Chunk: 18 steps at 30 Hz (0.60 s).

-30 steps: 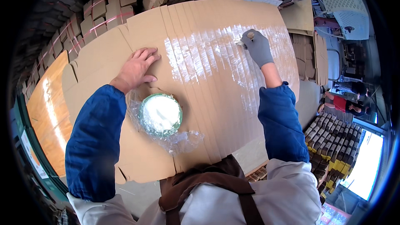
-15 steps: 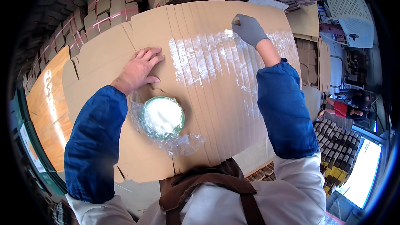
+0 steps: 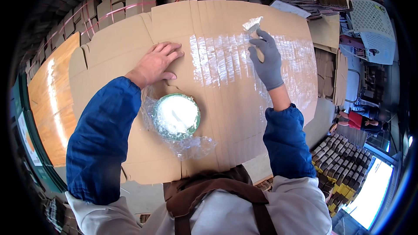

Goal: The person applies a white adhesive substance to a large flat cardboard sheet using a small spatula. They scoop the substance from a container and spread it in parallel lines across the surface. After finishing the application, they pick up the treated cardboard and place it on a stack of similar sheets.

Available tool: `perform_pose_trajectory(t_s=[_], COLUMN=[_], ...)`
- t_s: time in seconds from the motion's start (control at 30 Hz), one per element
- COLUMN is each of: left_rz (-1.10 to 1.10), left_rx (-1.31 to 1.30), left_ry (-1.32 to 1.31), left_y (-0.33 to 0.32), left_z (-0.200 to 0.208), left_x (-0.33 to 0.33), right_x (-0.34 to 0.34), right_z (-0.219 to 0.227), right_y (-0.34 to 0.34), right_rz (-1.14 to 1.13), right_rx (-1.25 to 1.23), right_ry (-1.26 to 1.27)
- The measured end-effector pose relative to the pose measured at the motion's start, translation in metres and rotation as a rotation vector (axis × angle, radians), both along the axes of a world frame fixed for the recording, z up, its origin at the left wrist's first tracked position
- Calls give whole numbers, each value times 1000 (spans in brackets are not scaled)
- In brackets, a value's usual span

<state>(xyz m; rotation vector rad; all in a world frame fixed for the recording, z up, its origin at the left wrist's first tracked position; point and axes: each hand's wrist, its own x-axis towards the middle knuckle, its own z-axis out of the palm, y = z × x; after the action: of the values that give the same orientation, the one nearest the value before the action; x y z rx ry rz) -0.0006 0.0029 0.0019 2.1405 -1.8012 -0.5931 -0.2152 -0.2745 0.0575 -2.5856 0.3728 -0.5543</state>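
My gloved right hand [image 3: 267, 58] grips a paintbrush [image 3: 253, 25] by its handle; the white-coated bristles point away from me. Beneath it, overlapped cardboard sheets [image 3: 165, 21] lie fanned out, their stepped edges streaked with a wet, shiny white coating [image 3: 222, 58]. Bare, my left hand [image 3: 157, 65] rests with fingers stretched out on the plain cardboard left of the coated band. Just below that hand stands a round green tub [image 3: 199, 119] of white liquid, which looks like glue. Clear crumpled plastic [image 3: 191, 146] spreads around it.
Bundled cardboard stacks [image 3: 126, 2] tied with pink strap line the far side. A glossy wooden board [image 3: 50, 100] lies at the left. To the right are a white plastic basket [image 3: 370, 21], more stacked pieces [image 3: 337, 165], and people [image 3: 359, 119] in the distance.
My right hand has drawn back toward me and turned, bringing the brush into sight with its bristles pointing away. My left hand still lies on the cardboard.
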Motion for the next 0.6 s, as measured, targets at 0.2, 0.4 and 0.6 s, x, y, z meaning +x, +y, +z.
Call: perform_pose_trajectory(t_s=[0.2,0.4,0.6], left_rz=[0,13,5], left_rx=[10,34,19], left_ry=[-29,-24,-20], left_y=[-1,-2,-1], left_z=[-4,-4,-4], left_x=[0,0,0], right_x=[-36,-16,-8], right_z=[-9,20,13], right_y=[-7,-15,-5], right_rz=[70,-27,45], right_rx=[109,234,253], right_ry=[162,11,84])
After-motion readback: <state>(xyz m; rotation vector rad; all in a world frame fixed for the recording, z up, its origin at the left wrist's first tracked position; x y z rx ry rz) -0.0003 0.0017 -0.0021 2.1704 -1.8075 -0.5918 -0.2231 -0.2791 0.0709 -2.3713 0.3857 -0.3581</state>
